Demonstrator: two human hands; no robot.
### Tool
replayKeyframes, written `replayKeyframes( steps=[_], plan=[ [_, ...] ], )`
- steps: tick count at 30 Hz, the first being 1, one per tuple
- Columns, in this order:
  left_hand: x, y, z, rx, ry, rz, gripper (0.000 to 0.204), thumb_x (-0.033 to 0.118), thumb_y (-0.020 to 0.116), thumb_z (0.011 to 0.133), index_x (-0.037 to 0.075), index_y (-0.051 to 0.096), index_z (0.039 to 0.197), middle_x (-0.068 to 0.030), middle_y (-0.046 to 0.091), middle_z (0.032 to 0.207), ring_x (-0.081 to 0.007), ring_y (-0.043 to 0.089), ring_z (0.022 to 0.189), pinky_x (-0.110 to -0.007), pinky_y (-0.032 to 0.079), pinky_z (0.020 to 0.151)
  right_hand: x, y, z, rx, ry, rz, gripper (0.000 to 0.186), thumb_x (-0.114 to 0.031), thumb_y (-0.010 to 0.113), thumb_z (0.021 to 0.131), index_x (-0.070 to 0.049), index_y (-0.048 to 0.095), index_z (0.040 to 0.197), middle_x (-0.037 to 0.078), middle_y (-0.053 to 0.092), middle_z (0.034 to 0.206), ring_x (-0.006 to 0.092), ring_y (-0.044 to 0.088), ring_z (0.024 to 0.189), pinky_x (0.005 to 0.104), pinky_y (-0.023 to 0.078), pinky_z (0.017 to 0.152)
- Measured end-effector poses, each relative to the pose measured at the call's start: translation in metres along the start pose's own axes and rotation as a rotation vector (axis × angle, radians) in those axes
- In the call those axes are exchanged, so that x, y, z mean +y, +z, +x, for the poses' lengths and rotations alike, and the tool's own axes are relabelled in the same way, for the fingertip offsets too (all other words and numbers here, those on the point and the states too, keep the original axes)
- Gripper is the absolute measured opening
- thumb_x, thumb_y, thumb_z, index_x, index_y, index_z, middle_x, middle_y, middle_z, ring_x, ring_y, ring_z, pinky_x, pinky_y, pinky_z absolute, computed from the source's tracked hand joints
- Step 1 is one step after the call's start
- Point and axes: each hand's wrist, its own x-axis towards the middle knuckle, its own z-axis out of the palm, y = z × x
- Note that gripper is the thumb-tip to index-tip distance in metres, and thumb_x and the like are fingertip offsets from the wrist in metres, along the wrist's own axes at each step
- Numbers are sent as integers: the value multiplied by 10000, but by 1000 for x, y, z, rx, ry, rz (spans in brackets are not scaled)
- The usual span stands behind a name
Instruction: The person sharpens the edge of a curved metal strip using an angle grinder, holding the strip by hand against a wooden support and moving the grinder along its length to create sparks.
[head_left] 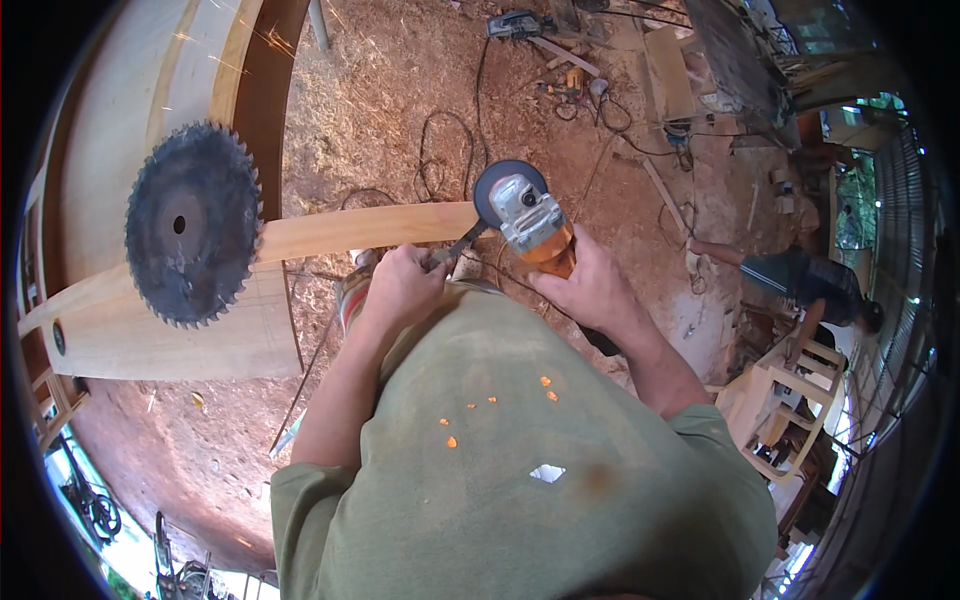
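My right hand (592, 288) is wrapped round the orange body of an angle grinder (532, 218) with a silver head. Its dark round disc (487, 192) faces left. In my closed left hand (405, 287) is a narrow dark metal piece (461, 245), whose far end meets the disc's lower edge or lies right beside it; I cannot tell what kind of tool it is. A strip of pale wood (370, 228) runs leftward from beneath the disc. At the left, a large toothed circular saw blade (190, 225) lies on pale wooden boards.
Orange sparks (275, 40) streak over the boards at upper left. Black cords (470, 130) snake across the sawdust-covered floor (370, 110), where a power tool (515, 24) and a yellow tool (572, 82) lie. Another person (800, 278) bends near a wooden frame (800, 395) at right.
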Motion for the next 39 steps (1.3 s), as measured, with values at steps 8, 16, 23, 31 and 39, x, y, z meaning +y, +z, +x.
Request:
replayKeyframes(
  steps=[8, 16, 23, 31, 39],
  plan=[
    [0, -1, 0, -26, -33, 18, 347, 290, 698, 884, -29, 702, 749, -275, 650, 717, -436, 664, 759, -507, 526, 760, -1, -3, -1, -26, 2, 14, 568, -237, 781, 761, 24, 565, 1217, 234, 694, 1098, 360, 688, 1056, 425, 525, 906],
    [11, -7, -3, -47, -53, 11, 335, 296, 698, 885, -16, 716, 765, -266, 654, 721, -429, 662, 752, -505, 524, 753, -2, -1, -1, 7, -6, -26, 570, -242, 772, 760, 16, 569, 1226, 236, 700, 1076, 380, 689, 1047, 436, 536, 889],
    [2, -1, 0, -37, -37, 20, 337, 299, 704, 884, -7, 715, 742, -258, 649, 698, -422, 660, 735, -502, 522, 739, -7, -5, -1, -10, -28, -6, 602, -256, 776, 753, 6, 566, 1253, 236, 703, 1064, 387, 691, 1041, 443, 539, 881],
    [11, -7, -1, -90, -94, 0, 343, 305, 703, 886, -9, 712, 747, -263, 653, 715, -424, 662, 748, -504, 523, 742, -5, -4, -1, -11, -5, 8, 614, -260, 779, 749, -2, 563, 1263, 238, 698, 1071, 390, 687, 1039, 444, 535, 894],
    [5, -4, 0, -45, -57, 44, 340, 298, 699, 889, -18, 710, 764, -268, 664, 743, -421, 669, 766, -500, 525, 748, -2, -2, -2, 22, -44, 49, 609, -254, 784, 746, 18, 561, 1243, 236, 699, 1066, 376, 695, 1025, 437, 538, 885]
  ],
)
